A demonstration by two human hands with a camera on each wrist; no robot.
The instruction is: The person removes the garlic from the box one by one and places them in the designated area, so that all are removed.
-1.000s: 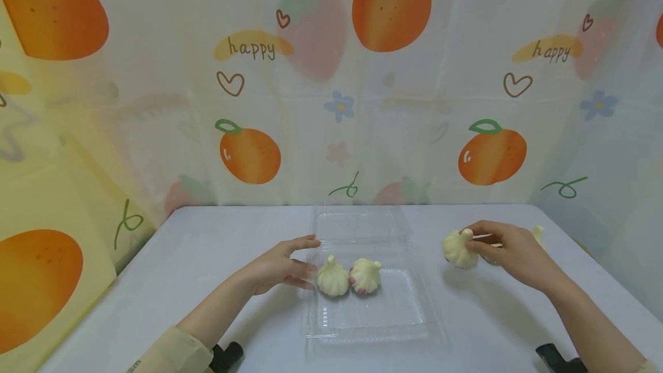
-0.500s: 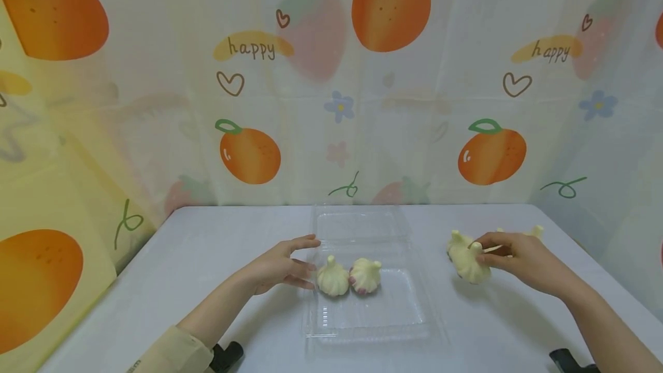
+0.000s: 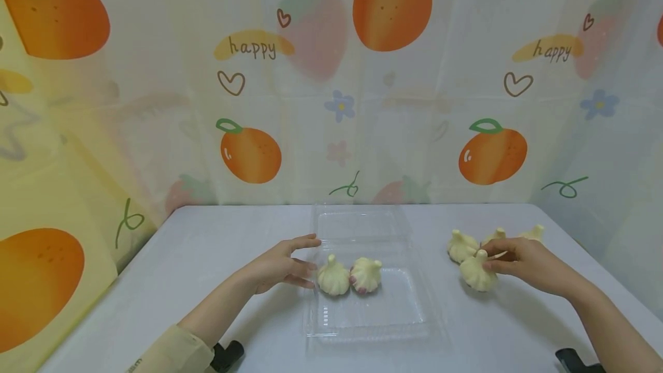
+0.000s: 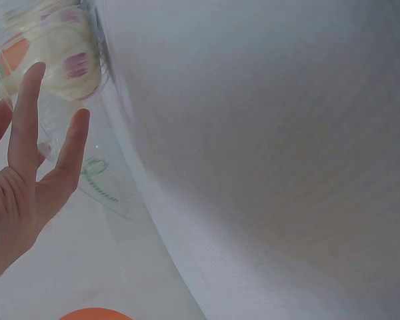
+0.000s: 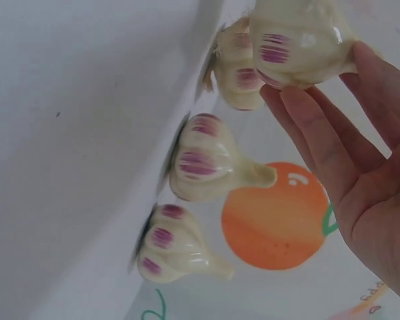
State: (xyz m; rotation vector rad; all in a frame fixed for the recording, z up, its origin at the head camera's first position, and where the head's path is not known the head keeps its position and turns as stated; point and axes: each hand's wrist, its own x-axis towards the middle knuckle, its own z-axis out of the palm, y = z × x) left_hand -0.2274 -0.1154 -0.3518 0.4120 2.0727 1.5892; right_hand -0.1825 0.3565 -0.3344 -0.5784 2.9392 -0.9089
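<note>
My right hand pinches a garlic bulb between thumb and fingers, its stem pointing up in the head view. Behind it stand three more bulbs: a left one, a middle one partly covered by the hand, and a right one. In the right wrist view purple streaks mark the held bulb. My left hand, fingers spread, is at the left edge of a clear plastic clamshell box. Two bulbs sit side by side inside it, one upright, one tilted.
The box's lid lies folded back toward the far table edge. A white cloth-like surface covers the table. Behind hangs a fruit-print curtain. Black wrist devices show under both forearms.
My right hand has moved right and nearer with the garlic bulb, uncovering the left bulb and part of the middle one behind it. My left hand and the box stay put.
</note>
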